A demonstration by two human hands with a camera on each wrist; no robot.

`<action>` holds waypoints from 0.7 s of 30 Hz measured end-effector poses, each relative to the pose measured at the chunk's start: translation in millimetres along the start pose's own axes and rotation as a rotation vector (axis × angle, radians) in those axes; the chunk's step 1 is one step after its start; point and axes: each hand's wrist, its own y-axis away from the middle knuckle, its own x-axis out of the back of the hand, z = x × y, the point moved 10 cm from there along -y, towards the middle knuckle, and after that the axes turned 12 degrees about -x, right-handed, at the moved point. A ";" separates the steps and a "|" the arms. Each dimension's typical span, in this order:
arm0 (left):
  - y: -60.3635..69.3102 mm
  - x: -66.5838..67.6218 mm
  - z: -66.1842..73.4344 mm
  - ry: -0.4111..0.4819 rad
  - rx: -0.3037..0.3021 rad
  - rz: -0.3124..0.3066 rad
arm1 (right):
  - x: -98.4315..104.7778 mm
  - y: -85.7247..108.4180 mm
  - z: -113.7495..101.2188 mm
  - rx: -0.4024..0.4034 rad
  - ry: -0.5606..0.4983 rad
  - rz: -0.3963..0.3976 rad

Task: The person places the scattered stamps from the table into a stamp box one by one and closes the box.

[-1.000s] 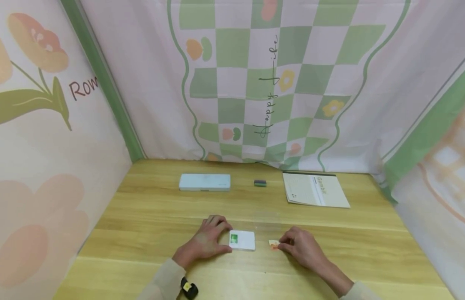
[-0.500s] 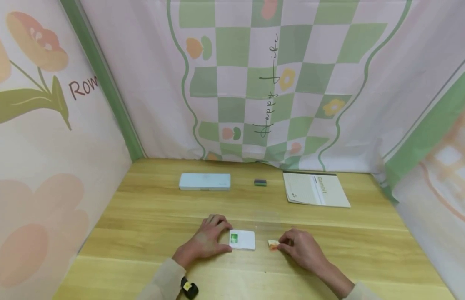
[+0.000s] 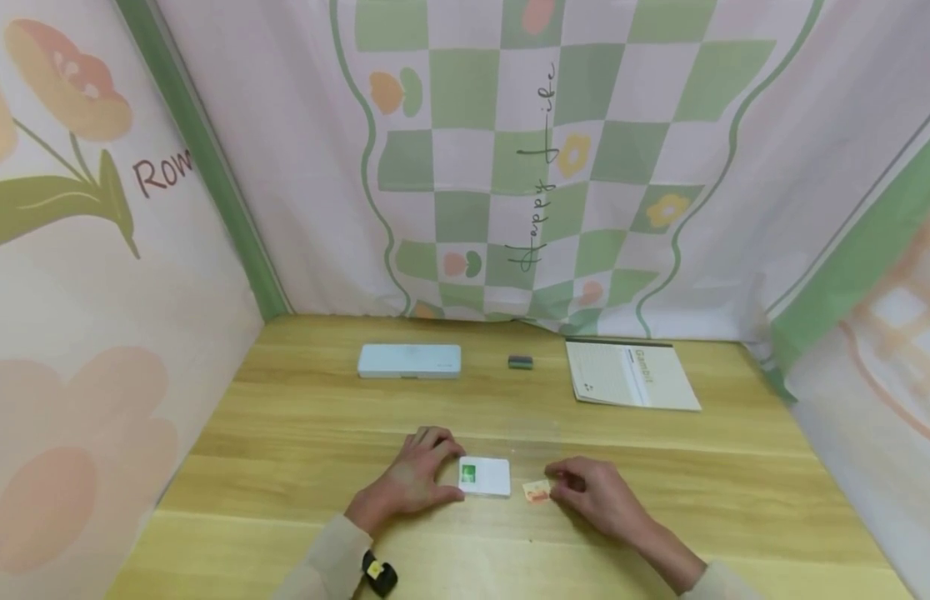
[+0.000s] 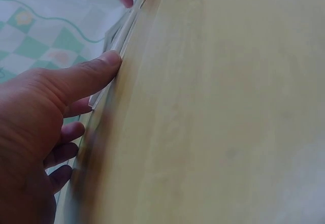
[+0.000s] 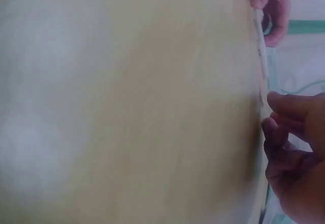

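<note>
Left hand (image 3: 412, 479): grips the white pad (image 3: 491, 477) at its left end, thumb at the near corner, forefinger at the far corner. Left wrist view: thumb tip against the pad's edge. Pad lies flat; green square (image 3: 468, 474) on its left part.

Right hand (image 3: 603, 500): thumb and forefinger parted, clasping nothing; other fingers bent. Orange-and-cream paper piece (image 3: 536, 492) lies at the fingertips, just right of the pad and apart from it. Whether the thumb touches its right edge: cannot tell.

Beyond the hands: faint clear sheet (image 3: 534, 437) on the table (image 3: 307, 450), past the pad and paper piece. Far row, left to right: pale blue case (image 3: 409, 361), small dark-and-green block (image 3: 521, 362), booklet (image 3: 607, 375) marked "Gambit".

Left forearm: beige sleeve (image 3: 326, 560), black band with yellow patch (image 3: 379, 575) beside it. Behind the table: curtain (image 3: 465, 221), green-and-white checks, lettered "Happy Life".
</note>
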 end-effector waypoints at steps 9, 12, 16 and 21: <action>-0.3 -0.4 -0.5 0.000 -0.002 0.002 | -5.2 -1.7 -4.5 -0.011 0.083 -0.021; 0.0 -0.7 -0.6 -0.002 -0.001 0.002 | -4.4 -2.0 -6.4 -0.003 0.097 -0.004; 0.1 -0.4 -0.6 -0.002 -0.001 0.002 | -2.9 -1.6 -6.9 0.004 0.086 0.024; 0.2 0.3 -0.5 -0.002 -0.006 0.002 | -3.5 -1.7 -2.6 -0.018 0.005 0.021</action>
